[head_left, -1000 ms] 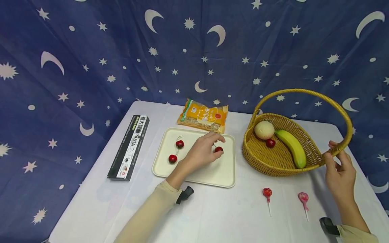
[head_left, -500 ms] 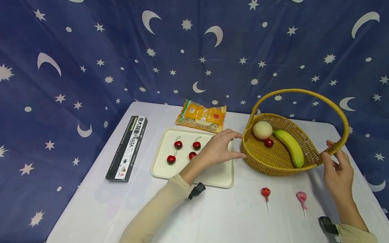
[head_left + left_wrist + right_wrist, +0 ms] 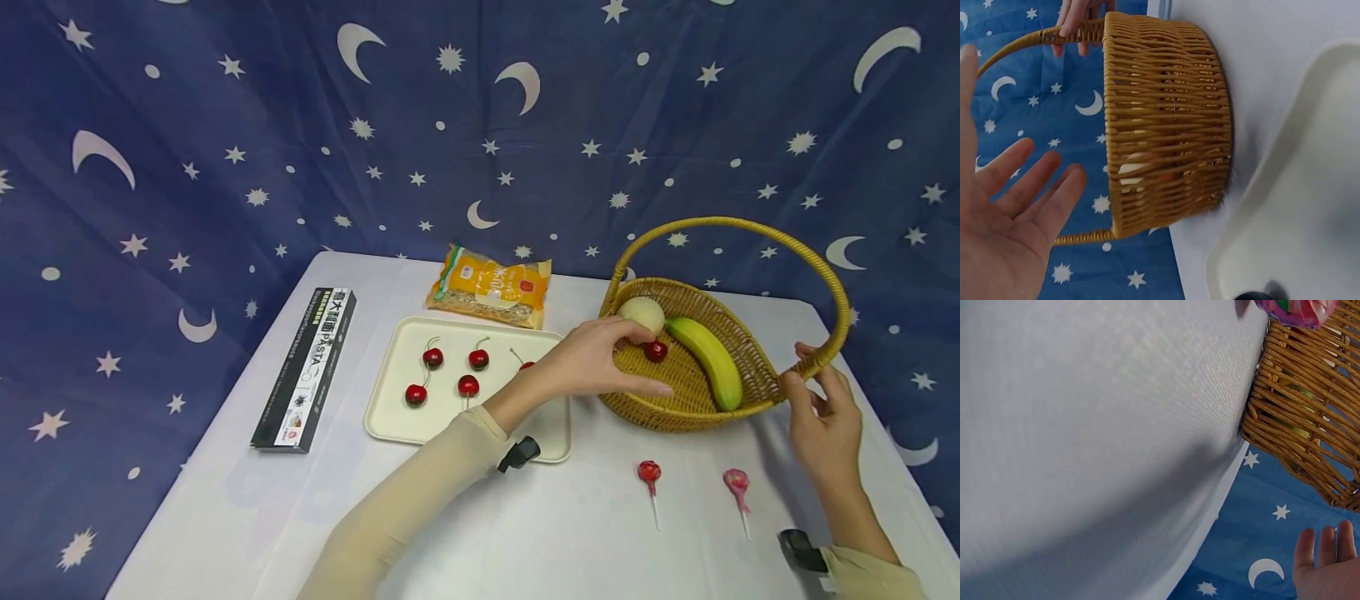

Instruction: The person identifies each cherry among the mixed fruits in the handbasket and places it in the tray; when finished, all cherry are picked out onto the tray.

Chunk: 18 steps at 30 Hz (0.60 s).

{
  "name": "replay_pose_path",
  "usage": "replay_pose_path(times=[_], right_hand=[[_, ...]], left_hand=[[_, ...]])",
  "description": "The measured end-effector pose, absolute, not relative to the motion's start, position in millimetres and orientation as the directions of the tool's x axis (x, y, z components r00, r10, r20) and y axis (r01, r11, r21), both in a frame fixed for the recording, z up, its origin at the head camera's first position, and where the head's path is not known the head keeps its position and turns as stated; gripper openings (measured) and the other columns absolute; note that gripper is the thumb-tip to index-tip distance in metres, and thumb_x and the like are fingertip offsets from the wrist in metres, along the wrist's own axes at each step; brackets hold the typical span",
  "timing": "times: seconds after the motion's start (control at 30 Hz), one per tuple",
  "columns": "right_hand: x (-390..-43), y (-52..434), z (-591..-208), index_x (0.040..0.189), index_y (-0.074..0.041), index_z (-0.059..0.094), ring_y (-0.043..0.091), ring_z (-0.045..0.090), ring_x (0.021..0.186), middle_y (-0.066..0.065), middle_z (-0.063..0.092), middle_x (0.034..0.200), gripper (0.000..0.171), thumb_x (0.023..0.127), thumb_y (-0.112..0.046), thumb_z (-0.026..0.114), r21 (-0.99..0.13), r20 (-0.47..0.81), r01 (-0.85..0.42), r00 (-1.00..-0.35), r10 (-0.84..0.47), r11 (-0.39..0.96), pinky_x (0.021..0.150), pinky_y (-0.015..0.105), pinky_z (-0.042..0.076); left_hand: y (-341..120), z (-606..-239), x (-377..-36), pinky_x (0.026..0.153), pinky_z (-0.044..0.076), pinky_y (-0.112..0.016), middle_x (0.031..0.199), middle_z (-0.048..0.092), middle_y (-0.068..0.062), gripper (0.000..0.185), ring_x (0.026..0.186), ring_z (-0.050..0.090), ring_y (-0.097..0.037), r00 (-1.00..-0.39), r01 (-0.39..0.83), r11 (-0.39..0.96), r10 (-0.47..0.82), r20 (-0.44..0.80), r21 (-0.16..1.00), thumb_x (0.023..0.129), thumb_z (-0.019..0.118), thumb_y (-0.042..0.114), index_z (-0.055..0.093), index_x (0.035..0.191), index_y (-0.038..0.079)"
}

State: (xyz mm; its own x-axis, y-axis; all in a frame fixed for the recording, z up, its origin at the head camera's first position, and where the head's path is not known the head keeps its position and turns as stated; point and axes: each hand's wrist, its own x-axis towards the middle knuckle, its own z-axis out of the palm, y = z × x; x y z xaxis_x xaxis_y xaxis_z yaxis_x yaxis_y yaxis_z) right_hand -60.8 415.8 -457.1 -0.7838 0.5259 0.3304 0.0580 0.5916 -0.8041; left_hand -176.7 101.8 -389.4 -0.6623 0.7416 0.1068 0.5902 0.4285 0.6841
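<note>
My left hand is over the left rim of the wicker basket, fingers and thumb spread apart. Its fingertips are close to a pale round item and a red cherry inside. A yellow banana lies in the same basket. With thumb and fingers, my right hand grips the foot of the basket's arched handle at the right end. The left wrist view shows the right hand's fingers round that handle, beyond the woven side.
Several cherries lie on a cream tray left of the basket. Behind it is an orange grain bag; farther left, a black pasta box. A red lollipop and a pink lollipop lie in front of the basket.
My left hand has moved right, from a cherry on the tray to over the basket, leaving that cherry on the tray. The right hand has kept its grip on the handle.
</note>
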Motion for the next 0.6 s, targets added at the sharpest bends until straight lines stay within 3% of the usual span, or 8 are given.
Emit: replay_pose_path(times=[0.3, 0.5, 0.6], right_hand=[[-62.6, 418.9, -459.9, 0.152, -0.024, 0.06, -0.009, 0.047, 0.136, -0.028, 0.056, 0.144, 0.042, 0.111, -0.02, 0.057, -0.797, 0.356, 0.039, -0.777, 0.52, 0.603, 0.095, -0.004, 0.041], [-62.4, 418.0, -460.4, 0.152, -0.023, 0.059, -0.008, 0.046, 0.138, -0.028, 0.054, 0.144, 0.041, 0.111, -0.02, 0.056, -0.804, 0.346, 0.041, -0.78, 0.522, 0.594, 0.098, -0.003, 0.041], [-62.0, 417.9, -459.9, 0.152, -0.022, 0.059, -0.007, 0.046, 0.138, -0.029, 0.055, 0.142, 0.042, 0.111, -0.019, 0.056, -0.805, 0.349, 0.032, -0.782, 0.516, 0.592, 0.097, -0.003, 0.042]], left_hand=[[141.1, -397.4, -189.6, 0.104, 0.048, -0.017, 0.136, 0.063, 0.016, 0.077, 0.123, 0.058, -0.001, -0.601, 0.621, 0.454, 0.799, 0.016, 0.639, 0.085, 0.078, 0.069, 0.058, 0.148, 0.029], [157.8, -405.8, -194.2, 0.119, 0.047, -0.033, 0.16, 0.05, 0.011, 0.094, 0.145, 0.051, -0.009, -0.603, 0.617, 0.516, 0.795, -0.065, 0.594, 0.087, 0.071, 0.075, 0.037, 0.164, 0.034], [164.4, -408.6, -195.7, 0.122, 0.046, -0.036, 0.168, 0.041, 0.01, 0.093, 0.148, 0.048, -0.009, -0.612, 0.596, 0.543, 0.784, -0.103, 0.592, 0.091, 0.062, 0.078, 0.03, 0.168, 0.034]])
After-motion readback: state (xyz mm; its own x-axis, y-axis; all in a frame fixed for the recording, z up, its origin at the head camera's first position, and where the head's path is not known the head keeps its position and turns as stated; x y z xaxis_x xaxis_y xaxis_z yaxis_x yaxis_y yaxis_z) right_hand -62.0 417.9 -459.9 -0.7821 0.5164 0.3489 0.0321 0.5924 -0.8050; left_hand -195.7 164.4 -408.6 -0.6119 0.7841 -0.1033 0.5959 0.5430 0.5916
